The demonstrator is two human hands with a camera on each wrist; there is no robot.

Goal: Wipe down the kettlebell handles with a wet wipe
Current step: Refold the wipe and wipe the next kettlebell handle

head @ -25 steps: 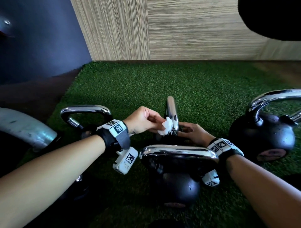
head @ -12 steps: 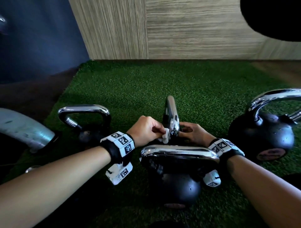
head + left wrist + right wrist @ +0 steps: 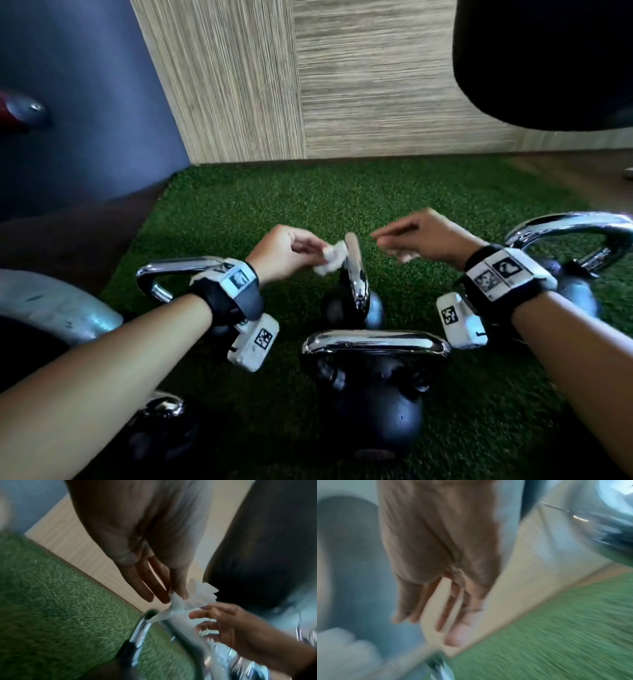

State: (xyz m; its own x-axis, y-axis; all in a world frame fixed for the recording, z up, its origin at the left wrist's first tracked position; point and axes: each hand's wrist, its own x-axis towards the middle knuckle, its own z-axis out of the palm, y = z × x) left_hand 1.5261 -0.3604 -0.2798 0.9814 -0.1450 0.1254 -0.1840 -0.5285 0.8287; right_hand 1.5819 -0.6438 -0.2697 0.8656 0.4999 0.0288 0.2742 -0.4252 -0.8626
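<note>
A small black kettlebell (image 3: pixel 371 310) stands mid-turf with its chrome handle (image 3: pixel 356 270) edge-on to me. My left hand (image 3: pixel 287 251) pinches a crumpled white wet wipe (image 3: pixel 332 262) against the top left of that handle; the wipe (image 3: pixel 192 599) shows at my fingertips in the left wrist view. My right hand (image 3: pixel 424 240) hovers to the right of the handle, off it, fingers extended and holding nothing. In the blurred right wrist view the fingers (image 3: pixel 453 609) are straight. A larger kettlebell (image 3: pixel 373 421) with a chrome handle (image 3: pixel 375 342) stands nearest me.
Green turf (image 3: pixel 342 202) covers the floor up to a wood-grain wall (image 3: pixel 342 85). Another kettlebell (image 3: pixel 575 291) stands at the right, one chrome handle (image 3: pixel 171 270) behind my left wrist. A grey curved bar (image 3: pixel 51 305) lies at the left; a dark object (image 3: pixel 548 58) hangs top right.
My right hand has let go of the small kettlebell and lifted up to the right. My left hand has slid the wipe from the handle's lower side to its top.
</note>
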